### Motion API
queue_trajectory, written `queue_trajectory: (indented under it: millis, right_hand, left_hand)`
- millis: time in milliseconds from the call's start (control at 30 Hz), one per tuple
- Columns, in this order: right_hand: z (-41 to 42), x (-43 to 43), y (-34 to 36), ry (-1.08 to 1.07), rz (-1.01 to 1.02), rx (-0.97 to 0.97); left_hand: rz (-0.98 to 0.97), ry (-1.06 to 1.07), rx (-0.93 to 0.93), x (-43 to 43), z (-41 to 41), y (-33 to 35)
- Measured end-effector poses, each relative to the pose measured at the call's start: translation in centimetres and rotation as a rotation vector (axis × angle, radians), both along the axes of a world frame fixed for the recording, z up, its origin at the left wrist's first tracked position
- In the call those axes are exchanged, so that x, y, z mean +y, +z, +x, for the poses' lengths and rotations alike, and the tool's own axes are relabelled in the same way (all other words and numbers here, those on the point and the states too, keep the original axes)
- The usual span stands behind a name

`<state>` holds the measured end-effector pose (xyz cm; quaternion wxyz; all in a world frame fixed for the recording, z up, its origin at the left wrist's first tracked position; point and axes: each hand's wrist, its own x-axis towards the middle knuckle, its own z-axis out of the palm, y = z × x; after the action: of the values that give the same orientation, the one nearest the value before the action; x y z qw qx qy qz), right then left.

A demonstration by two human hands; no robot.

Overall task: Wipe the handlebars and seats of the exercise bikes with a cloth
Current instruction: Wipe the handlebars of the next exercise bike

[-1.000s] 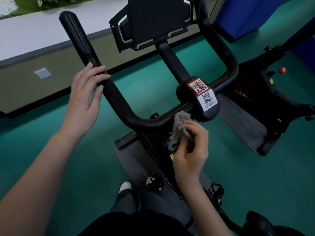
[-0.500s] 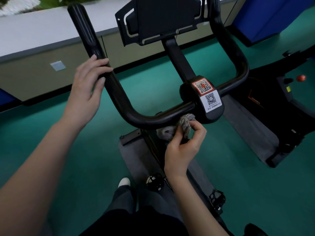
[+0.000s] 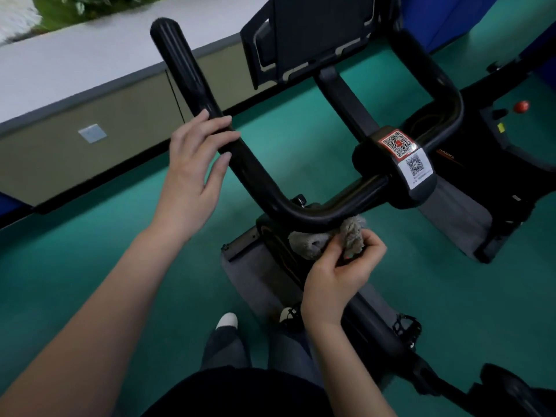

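Right hand (image 3: pixel 340 275) pinches cloth (image 3: pixel 319 239) under handlebar (image 3: pixel 255 182); left hand (image 3: pixel 192 176) rests straight-fingered on it; console (image 3: pixel 316 34) cropped

A grey mat (image 3: pixel 252 275) lies on the green floor (image 3: pixel 90 251). A second grey mat (image 3: pixel 460 218) lies to the right of it. Far behind the first mat, on its left, runs a low brown wall (image 3: pixel 60 164) with a white top (image 3: pixel 75 64). A small grey square (image 3: pixel 92 133) sits on that wall. Green leaves (image 3: pixel 90 4) show above the white top. Far behind the mat, on its right, I see a blue panel (image 3: pixel 451 16). The white tip of my shoe (image 3: pixel 227 320) is by the mat's near edge.
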<state>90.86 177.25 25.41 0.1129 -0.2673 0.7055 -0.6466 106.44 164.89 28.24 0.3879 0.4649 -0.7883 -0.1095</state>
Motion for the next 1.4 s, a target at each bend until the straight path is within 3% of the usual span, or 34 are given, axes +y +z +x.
queue_trajectory:
  millis: [200, 400, 600, 767, 1033, 1400]
  right_hand:
    - [5.0, -0.7, 0.3, -0.147, -0.093, -0.255]
    - [9.4, -1.3, -0.1, -0.172, -0.144, -0.377]
    - [7.0, -0.5, -0.5, -0.308, -0.160, -0.607]
    - [5.1, -1.3, 0.1, -0.240, -0.145, -0.578]
    - [8.8, -2.6, -0.2, -0.191, -0.073, -0.580]
    - [11.7, -4.9, 1.3, 0.048, -0.031, -0.662]
  left_hand:
    - [-0.052, -0.093, -0.001, -1.0, 1.1, -0.4]
    - [-0.078, -0.125, -0.016, -1.5, 1.4, -0.5]
    - [-0.094, -0.161, -0.028, -1.8, 1.9, -0.8]
    - [-0.101, -0.155, -0.013, -1.7, 1.6, -0.8]
    - [-0.092, -0.141, -0.028, -1.5, 1.5, -0.4]
    - [-0.072, -0.179, -0.073, -1.7, 2.2, -0.3]
